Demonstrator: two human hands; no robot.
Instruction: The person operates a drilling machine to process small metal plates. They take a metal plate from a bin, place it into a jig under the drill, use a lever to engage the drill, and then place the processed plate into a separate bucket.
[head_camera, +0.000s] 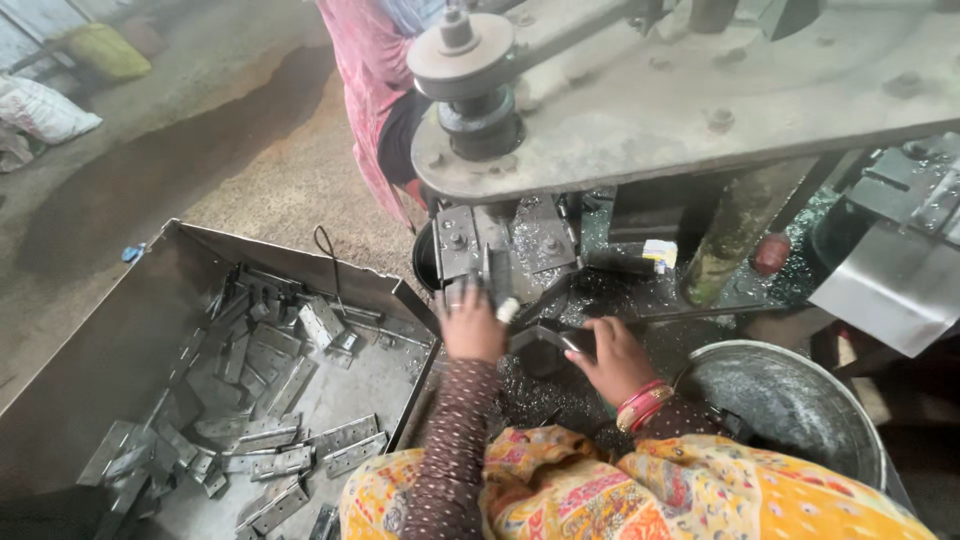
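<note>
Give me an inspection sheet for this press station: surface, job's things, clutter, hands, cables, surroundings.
Surface: press bed strewn with metal shavings.
Job's things: dark metal piece between both hands; hinge plates loose in the metal bin.
Clutter: round metal tub at right; small white-and-yellow box on the bed.
Hands: left hand at the die block; right hand on the piece; grip blurred.
Cables: one dark wire loop over the bin's rim.
Surroundings: dirt floor, sacks, another person behind the press.
</note>
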